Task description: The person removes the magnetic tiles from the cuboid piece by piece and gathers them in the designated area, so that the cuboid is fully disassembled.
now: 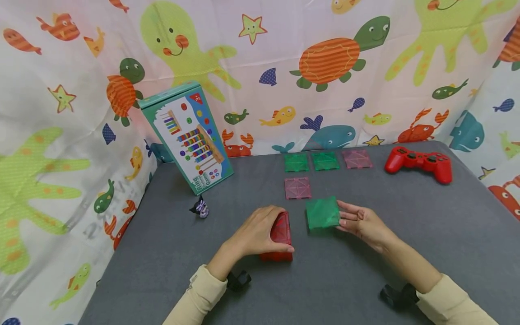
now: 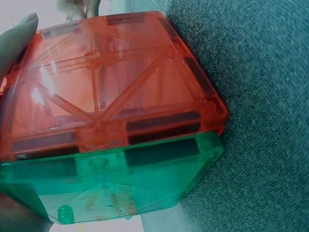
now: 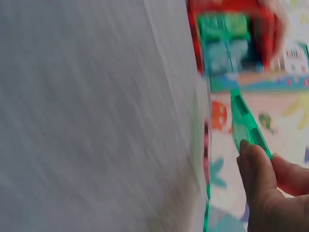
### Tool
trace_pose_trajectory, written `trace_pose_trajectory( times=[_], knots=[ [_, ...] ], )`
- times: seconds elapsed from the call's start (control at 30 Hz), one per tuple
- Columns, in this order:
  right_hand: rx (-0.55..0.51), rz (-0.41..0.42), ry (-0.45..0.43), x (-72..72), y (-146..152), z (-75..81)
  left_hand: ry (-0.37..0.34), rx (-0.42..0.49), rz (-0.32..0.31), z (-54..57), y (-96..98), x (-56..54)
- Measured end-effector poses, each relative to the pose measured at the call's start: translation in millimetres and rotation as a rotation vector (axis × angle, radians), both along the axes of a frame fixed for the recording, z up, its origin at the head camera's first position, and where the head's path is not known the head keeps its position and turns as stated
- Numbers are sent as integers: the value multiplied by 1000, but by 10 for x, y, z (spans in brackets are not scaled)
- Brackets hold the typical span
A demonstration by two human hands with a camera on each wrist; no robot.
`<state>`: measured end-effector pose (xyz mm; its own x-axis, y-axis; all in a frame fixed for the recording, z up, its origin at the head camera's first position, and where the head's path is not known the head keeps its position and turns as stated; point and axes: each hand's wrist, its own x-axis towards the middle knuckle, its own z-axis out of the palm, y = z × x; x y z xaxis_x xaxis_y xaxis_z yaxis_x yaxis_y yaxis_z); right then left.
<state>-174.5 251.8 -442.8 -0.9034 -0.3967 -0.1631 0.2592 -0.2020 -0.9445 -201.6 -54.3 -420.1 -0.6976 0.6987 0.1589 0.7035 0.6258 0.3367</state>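
My left hand [image 1: 256, 232] grips a box of see-through magnetic tiles [image 1: 281, 229] on the table, fingers over its far side and thumb along the near edge. In the left wrist view a red tile face [image 2: 130, 87] meets a green tile face [image 2: 111, 183] along one edge. The right wrist view looks into the box through a red frame [image 3: 227, 6]. To its right, my right hand [image 1: 363, 225] pinches a square green magnetic tile [image 1: 322, 213] by its right edge. The right wrist view shows that tile [image 3: 248, 123] nearly edge-on, apart from the box.
Beyond the hands lie two green tiles [image 1: 296, 162] [image 1: 325, 160] and two pink tiles [image 1: 357, 159] [image 1: 298, 188]. A red game controller [image 1: 418, 163] is at back right. At left stand a ring game carton [image 1: 191, 140] and a small figurine [image 1: 200, 207]. A printed curtain [image 1: 260, 67] hangs behind.
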Motion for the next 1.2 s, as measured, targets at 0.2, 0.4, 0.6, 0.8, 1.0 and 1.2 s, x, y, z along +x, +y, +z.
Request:
trace_pose_trajectory(
  times=[0.2,0.4,0.6,0.8,1.0,1.2],
  knots=[
    [-12,-113,-66,-318,179,77,-24,-4,0,-8,-7,-5],
    [76,-150,-96,-599,243,-17,-37,-1,2,-11,-15,-4],
    [160,-153,-60,-740,253,-151,-27,-4,-3,0,-11,0],
    [157,-142,22,-856,347,-306,-13,-14,-5,5,-13,-11],
    [385,-161,48,-859,323,-172,-9,-12,-10,18,-13,-16],
    [547,-126,12,-908,340,-36,16,-8,-8,12,-8,-18]
  ],
)
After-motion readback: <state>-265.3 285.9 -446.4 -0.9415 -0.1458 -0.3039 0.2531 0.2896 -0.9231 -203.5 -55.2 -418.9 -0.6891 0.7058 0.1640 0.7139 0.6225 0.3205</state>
